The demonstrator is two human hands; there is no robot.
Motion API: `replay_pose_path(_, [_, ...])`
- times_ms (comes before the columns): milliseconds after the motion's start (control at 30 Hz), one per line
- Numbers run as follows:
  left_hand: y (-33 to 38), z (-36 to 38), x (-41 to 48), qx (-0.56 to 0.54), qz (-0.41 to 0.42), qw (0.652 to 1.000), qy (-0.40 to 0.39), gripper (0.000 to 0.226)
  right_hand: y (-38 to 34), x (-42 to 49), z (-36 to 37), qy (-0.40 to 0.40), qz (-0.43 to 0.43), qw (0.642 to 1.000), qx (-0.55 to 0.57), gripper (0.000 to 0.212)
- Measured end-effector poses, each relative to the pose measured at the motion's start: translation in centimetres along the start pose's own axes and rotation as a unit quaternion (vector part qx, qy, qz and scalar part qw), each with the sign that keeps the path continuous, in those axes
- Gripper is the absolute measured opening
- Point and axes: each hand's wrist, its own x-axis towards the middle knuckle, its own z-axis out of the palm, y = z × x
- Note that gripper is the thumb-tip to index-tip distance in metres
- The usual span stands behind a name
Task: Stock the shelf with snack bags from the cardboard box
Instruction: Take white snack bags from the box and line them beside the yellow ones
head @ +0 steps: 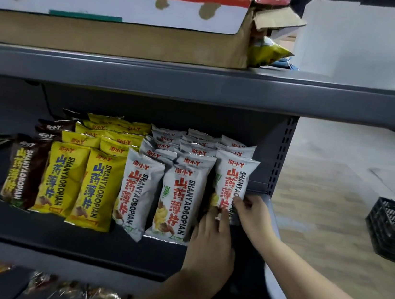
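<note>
Here, the rightmost white snack bag (pixel 234 179) stands upright at the front of its row on the dark shelf (pixel 103 242), just beside the perforated end post (pixel 282 155). Right hand (pixel 255 214): fingers curled on the bag's lower right edge, holding it. Left hand (pixel 212 239): fingers nearly straight, laid against the bag's base from the front-left and gripping nothing. The bag thus rises between and above the two hands, its upper part free. Judged from its puffed, glossy skin, it is light, soft, air-filled and slick, with brittle contents. A hold at the flat sealed edges, or flat palms on both sides, would suit better than a squeeze of the middle. Yellow bags (pixel 67 177) and brown bags (pixel 25 172) stand in rows to the left. The cardboard box (pixel 105 37) lies on the tier above.
</note>
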Motion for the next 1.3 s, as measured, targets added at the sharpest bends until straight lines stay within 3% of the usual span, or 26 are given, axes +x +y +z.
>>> replay_pose_path(167, [-1.8, -1.8, -4.9, 0.02, 0.135, 0.99, 0.035, 0.044, -0.4, -4.4, -0.7, 0.011, -0.005, 0.998, -0.068, 0.029])
replay_pose_path(300, [-4.1, -2.2, -8.3, 0.015, 0.17, 0.985, 0.013, 0.038, -1.4, -8.2, -1.3, -0.003, -0.023, 0.996, -0.088, 0.033])
replay_pose_path(433, [-6.5, -2.2, -11.7, -0.009, 0.202, 0.979, 0.023, 0.027, -2.3, -11.9, -1.2, -0.017, -0.037, 0.995, -0.089, 0.025])
replay_pose_path(533, [-8.4, -1.3, -14.6, -0.026, 0.217, 0.976, 0.014, 0.029, -2.5, -15.0, -1.2, -0.027, -0.113, 0.99, -0.085, 0.021])
replay_pose_path(633, [-10.2, -0.2, -17.7, -0.032, 0.194, 0.979, -0.046, 0.031, -1.8, -18.9, -1.1, -0.106, -0.228, 0.959, -0.128, 0.021])
replay_pose_path(733, [-11.7, 1.4, -20.4, -0.026, 0.129, 0.975, -0.181, 0.036, 0.8, -23.1, -0.1, -0.176, -0.266, 0.931, -0.177, 0.024])
replay_pose_path(900, [-14.1, 5.1, -24.0, -0.018, -0.038, 0.925, -0.377, 0.036, 7.4, -27.0, 2.7, -0.324, -0.136, 0.909, -0.223, 0.021])
replay_pose_path(1167, [-14.4, 9.9, -27.0, -0.01, -0.143, 0.81, -0.568, 0.039, 16.0, -28.2, 7.7, -0.468, 0.134, 0.851, -0.196, 0.026])
replay_pose_path(1300, [-13.9, 12.2, -26.9, -0.02, -0.172, 0.77, -0.614, 0.035, 19.0, -28.2, 10.3, -0.497, 0.189, 0.822, -0.203, 0.024])
